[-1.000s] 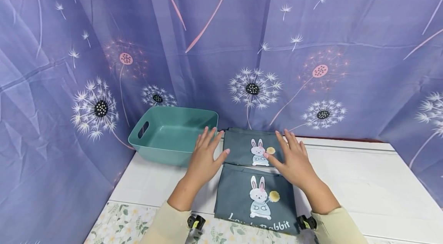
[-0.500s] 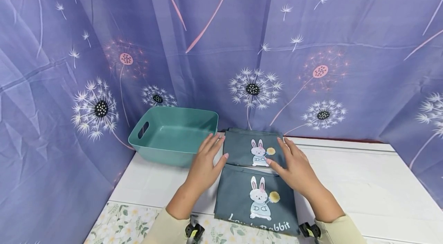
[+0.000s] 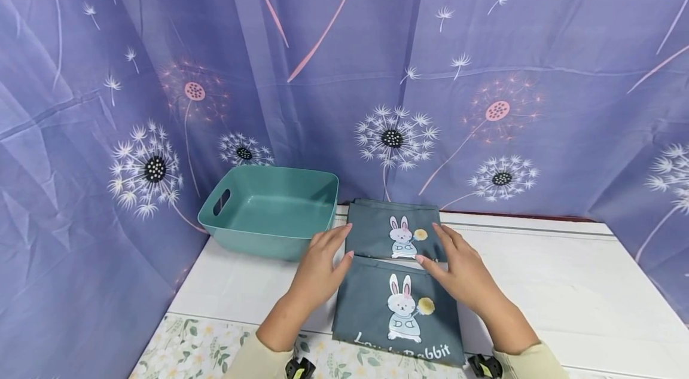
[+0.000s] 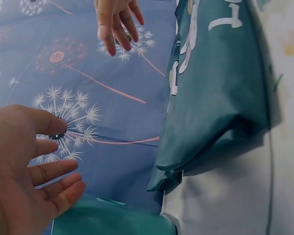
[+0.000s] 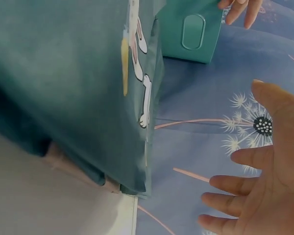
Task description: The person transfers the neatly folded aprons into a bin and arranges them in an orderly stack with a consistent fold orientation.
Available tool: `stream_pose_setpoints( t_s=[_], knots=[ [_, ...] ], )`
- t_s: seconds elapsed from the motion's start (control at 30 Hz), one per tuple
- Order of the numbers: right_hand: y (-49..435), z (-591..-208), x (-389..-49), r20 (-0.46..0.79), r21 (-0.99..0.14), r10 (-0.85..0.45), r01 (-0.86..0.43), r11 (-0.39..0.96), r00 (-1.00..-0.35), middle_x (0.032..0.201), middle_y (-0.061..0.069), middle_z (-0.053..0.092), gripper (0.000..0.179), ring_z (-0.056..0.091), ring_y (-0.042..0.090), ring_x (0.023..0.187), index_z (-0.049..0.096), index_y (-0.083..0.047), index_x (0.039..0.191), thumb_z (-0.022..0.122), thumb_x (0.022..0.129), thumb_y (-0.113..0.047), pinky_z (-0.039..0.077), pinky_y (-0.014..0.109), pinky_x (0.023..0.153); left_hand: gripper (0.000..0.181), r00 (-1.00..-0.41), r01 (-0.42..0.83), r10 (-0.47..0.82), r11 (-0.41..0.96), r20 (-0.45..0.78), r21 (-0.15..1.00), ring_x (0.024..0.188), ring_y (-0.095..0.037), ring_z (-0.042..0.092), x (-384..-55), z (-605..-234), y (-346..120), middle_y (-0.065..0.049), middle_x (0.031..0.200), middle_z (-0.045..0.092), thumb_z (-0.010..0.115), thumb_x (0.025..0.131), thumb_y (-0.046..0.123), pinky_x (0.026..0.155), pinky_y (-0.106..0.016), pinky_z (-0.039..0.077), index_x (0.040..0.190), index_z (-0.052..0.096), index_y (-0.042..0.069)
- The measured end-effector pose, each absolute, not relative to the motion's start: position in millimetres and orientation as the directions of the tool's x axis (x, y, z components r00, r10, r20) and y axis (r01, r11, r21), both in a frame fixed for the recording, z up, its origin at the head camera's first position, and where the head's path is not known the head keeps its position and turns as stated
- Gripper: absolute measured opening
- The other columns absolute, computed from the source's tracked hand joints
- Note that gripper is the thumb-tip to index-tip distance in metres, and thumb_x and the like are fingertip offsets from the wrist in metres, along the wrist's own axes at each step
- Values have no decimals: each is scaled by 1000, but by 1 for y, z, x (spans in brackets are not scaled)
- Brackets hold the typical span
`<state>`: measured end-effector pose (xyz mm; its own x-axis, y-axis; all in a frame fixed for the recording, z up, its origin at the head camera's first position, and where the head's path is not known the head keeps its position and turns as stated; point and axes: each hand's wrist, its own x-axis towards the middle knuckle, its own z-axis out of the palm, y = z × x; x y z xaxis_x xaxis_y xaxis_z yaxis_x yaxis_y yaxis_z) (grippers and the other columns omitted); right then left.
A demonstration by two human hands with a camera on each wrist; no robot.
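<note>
Two folded dark grey-green cloths lie on the table, one behind the other: the far cloth point(image 3: 371, 235) and the near cloth point(image 3: 363, 301). Each bears a white rabbit holding a yellow flower; lettering shows on the near one. My left hand point(image 3: 319, 271) hovers by their left edges, fingers loosely extended, holding nothing. On the other side, my right hand point(image 3: 464, 271) hovers by the right edges with its fingers spread. Both wrist views show a gap between palm and fabric. A green bin point(image 3: 253, 243) with a slot handle stands left of the far cloth.
The table point(image 3: 543, 283) has a white cover, with a floral strip point(image 3: 188, 349) along the front. A purple dandelion-print curtain point(image 3: 323, 110) hangs behind and at the sides. Inside the bin, the bare floor shows.
Both hands have drawn back slightly toward the person, and the fingers are less spread than before. The cloths and bin stay where they were.
</note>
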<state>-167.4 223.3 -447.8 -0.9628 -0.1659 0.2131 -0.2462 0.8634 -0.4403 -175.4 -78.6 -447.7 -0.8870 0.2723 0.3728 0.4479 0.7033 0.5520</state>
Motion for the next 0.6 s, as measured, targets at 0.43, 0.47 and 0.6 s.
stream_pose_setpoints(
  t_s=[0.43,0.47,0.6],
  knots=[
    [226,-457,-163,203,-450,-166,-242,859,-965,148,27,47,77,50,52,130,40,-2,153,59,98,-53,43,67,102,43,-886,461,308,668,347,585,135,-28,54,-170,-458,-76,-6,142,60,63,99,21,109,-48,47,141,60,12],
    [227,-458,-163,193,-454,-163,-236,859,-967,147,27,47,77,51,52,130,40,-2,153,58,98,-54,44,66,102,43,-889,456,310,670,338,586,135,-29,54,-170,-458,-76,-7,142,60,63,99,20,109,-48,47,141,60,12],
    [230,-461,-162,138,-468,-154,-201,861,-978,147,28,47,80,50,52,130,38,-2,154,54,99,-58,44,67,101,43,-900,436,317,696,300,570,134,-28,55,-169,-462,-76,-7,141,60,62,100,22,108,-47,48,142,60,12]
  ],
)
